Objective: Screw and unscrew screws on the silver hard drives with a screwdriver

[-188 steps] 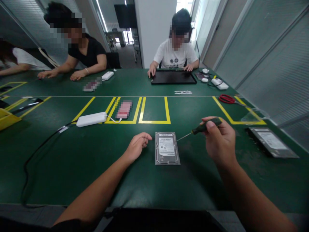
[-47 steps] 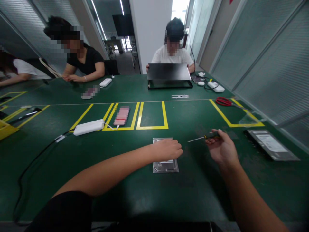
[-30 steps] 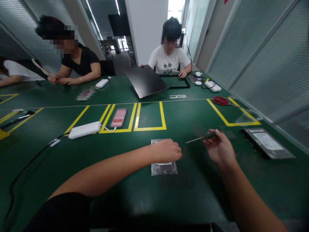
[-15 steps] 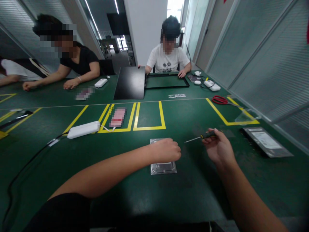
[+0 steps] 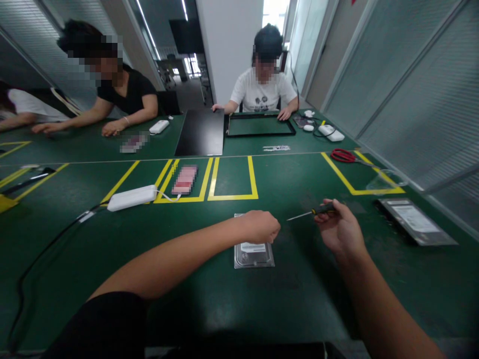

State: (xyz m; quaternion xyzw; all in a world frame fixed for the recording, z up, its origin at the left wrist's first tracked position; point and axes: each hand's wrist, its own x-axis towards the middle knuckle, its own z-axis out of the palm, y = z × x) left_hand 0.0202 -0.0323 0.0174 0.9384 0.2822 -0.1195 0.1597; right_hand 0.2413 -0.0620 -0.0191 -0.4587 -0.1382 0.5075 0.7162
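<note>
A silver hard drive [image 5: 255, 256] with a white label lies on the green table [image 5: 209, 319], partly covered by my left hand. Fingers curled, my left hand [image 5: 262, 227] is closed above the drive, and whatever it may hold is hidden. To the right, my right hand [image 5: 339, 227] grips a screwdriver [image 5: 322, 209] by its dark and yellow handle. The thin metal shaft points left, its tip a short way from my left hand and touching nothing.
At right lies a second drive-like unit [image 5: 417, 219], with red-handled scissors [image 5: 344, 156] behind it. A white power adapter [image 5: 132, 198] and a phone [image 5: 184, 180] lie at left. Across the table a person [image 5: 265, 89] holds a black panel [image 5: 201, 132] beside a frame [image 5: 261, 133].
My left hand has risen slightly, uncovering more of the hard drive's label. The screwdriver stays almost where it was in my right hand. The whole view has shifted a little.
</note>
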